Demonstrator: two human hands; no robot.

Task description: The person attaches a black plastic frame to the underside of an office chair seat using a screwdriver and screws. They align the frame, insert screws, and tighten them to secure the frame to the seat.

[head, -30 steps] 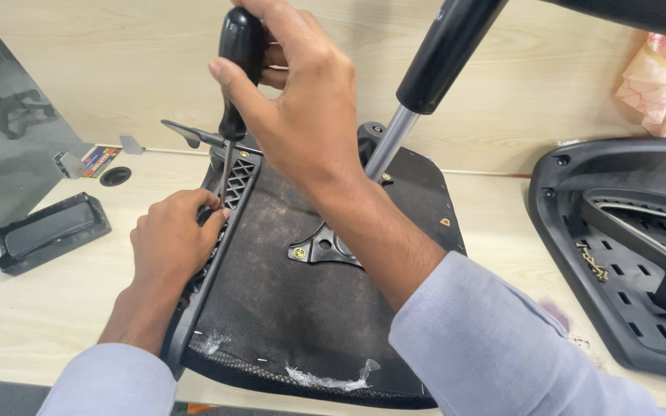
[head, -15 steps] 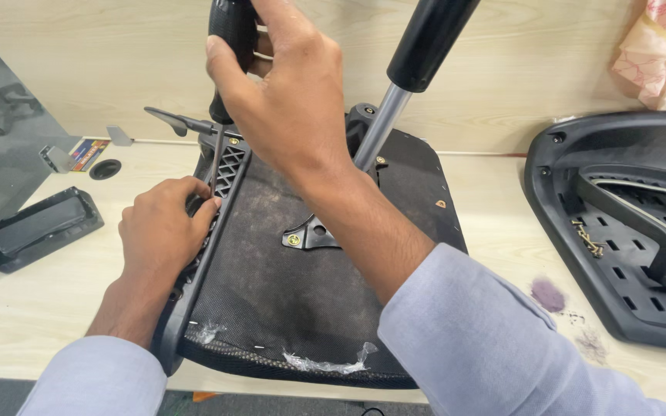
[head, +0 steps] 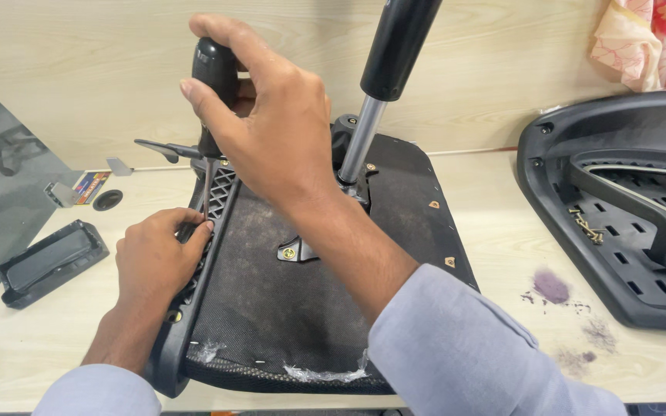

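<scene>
Right hand [head: 279, 146]: is closing firmly around the black rounded handle of a long-shafted screwdriver [head: 216, 73] in the upper centre of the frame, fingers wrapped over the top so that the tool is standing nearly upright.
Screwdriver shaft [head: 206, 189]: is running straight down from the handle, just left of the right hand, to the left edge of the seat; its tip is hidden behind the left hand's fingers.
Left hand [head: 159, 258]: is lying at centre left, fingers curled and pinching at the foot of the shaft, apparently steadying the tip against the frame; what sits under the fingertips cannot be told.
Upturned office-chair seat with dark fabric underside and black plastic slotted frame [head: 271, 308]: is resting bottom-up on the tabletop in the middle of the frame, which is exposing its fixings to the tool from above.
Silver gas-lift column with black sleeve [head: 383, 77]: is rising from the seat's centre mechanism, just right of the right hand.
Black lever [head: 165, 149]: is projecting leftward from behind the seat, beside the shaft.
Pale wooden tabletop [head: 495, 231]: is carrying all parts.
Black moulded plastic chair shell [head: 618, 208]: is lying at right, well apart from both hands, with loose brass-coloured screws [head: 586, 226] resting in it.
Black rectangular plastic tray [head: 49, 260]: is lying at far left, near the left hand but not touching.
</scene>
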